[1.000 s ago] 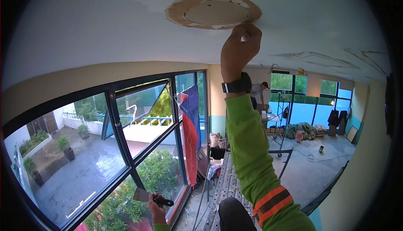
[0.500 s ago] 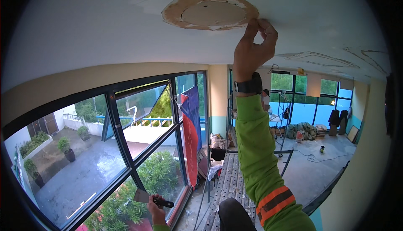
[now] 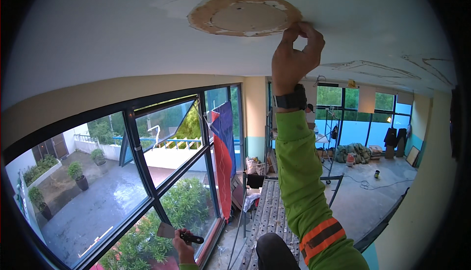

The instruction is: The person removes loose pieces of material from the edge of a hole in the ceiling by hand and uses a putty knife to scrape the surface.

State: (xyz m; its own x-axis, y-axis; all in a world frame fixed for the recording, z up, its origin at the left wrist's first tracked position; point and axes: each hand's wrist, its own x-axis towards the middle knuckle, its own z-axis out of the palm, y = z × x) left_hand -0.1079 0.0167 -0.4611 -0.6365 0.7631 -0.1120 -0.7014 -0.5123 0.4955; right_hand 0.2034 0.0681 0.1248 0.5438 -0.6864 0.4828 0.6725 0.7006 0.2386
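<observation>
Overhead, a round patch [image 3: 250, 16] in the white ceiling [image 3: 122, 34] shows a paler disc inside a brown ring with ragged, peeled edges. My right hand [image 3: 298, 54] reaches up to the right rim of this ring. Its thumb and fingertips are pinched together against the edge, and whatever lies between them is too small to make out. Low on the left, my left hand [image 3: 184, 248] grips a putty knife [image 3: 168, 230] by its black handle, with the flat blade pointing left. The knife is well away from the ceiling.
A perforated metal scaffold plank [image 3: 267, 206] runs ahead below me, beside my knee [image 3: 274, 253]. Large dark-framed windows [image 3: 142, 147] line the left, with a red and blue cloth [image 3: 223, 157] hanging there. Far off stand another scaffold [image 3: 331, 127], a person [image 3: 310, 115] and piled sacks [image 3: 355, 153].
My right hand has shifted very slightly at the rim of the patch, still pinched. The left hand and putty knife are almost where they were.
</observation>
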